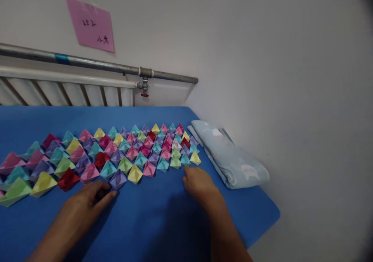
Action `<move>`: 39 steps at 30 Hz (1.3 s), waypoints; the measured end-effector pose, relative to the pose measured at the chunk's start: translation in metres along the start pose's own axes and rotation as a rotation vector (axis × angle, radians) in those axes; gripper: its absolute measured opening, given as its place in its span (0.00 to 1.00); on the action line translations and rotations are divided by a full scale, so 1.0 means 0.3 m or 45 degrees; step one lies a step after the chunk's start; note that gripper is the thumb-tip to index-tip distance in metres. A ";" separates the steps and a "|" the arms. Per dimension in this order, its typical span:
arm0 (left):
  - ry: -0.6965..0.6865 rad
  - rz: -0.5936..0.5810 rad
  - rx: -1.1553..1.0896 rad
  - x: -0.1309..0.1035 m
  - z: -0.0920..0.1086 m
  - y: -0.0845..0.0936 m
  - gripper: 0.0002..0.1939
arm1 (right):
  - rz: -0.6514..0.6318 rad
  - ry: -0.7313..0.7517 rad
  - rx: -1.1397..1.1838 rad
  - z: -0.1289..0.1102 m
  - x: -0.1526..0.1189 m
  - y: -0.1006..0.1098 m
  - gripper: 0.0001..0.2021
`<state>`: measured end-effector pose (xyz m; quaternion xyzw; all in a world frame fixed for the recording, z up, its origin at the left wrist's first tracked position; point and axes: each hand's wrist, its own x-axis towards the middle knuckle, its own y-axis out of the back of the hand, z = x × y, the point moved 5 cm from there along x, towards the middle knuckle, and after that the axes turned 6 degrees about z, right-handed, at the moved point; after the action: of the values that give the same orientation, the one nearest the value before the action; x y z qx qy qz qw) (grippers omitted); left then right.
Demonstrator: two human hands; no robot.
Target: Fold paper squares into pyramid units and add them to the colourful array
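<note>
Folded paper boats in many colours stand in several rows. My left hand (92, 199) is at the front row, thumb stretched out and apart from the bent fingers. Its fingertips are beside a purple paper boat (118, 179) and just below a pink paper boat (89, 173); whether they touch is unclear. My right hand (200, 183) is closed at the row's right end, just below a teal paper boat (185, 159). A yellow paper boat (195, 158) stands just beyond it. The right fingertips are mostly hidden, so anything in them cannot be made out.
The boats stand on a blue table surface (151, 219). A folded pale blue cloth (233, 159) lies at the right edge against the wall. Behind are a white radiator (67, 93), a metal pipe (110, 67) and a pink paper note (91, 25) on the wall.
</note>
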<state>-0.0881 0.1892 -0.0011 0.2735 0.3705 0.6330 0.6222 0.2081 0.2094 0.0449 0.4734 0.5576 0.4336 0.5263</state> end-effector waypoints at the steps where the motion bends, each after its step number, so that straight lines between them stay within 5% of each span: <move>1: 0.008 -0.007 0.004 0.000 0.002 0.002 0.20 | 0.002 -0.017 0.000 0.009 0.006 0.001 0.12; 24: 0.008 -0.073 0.051 -0.002 -0.005 -0.009 0.22 | -0.029 0.004 0.075 -0.005 0.016 -0.012 0.20; 39: -0.003 -0.056 0.046 -0.007 0.016 0.008 0.22 | -0.012 0.069 0.099 -0.015 0.003 -0.002 0.11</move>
<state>-0.0855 0.1878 0.0037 0.2771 0.3871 0.6122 0.6314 0.2035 0.2101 0.0445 0.4789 0.5903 0.4218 0.4942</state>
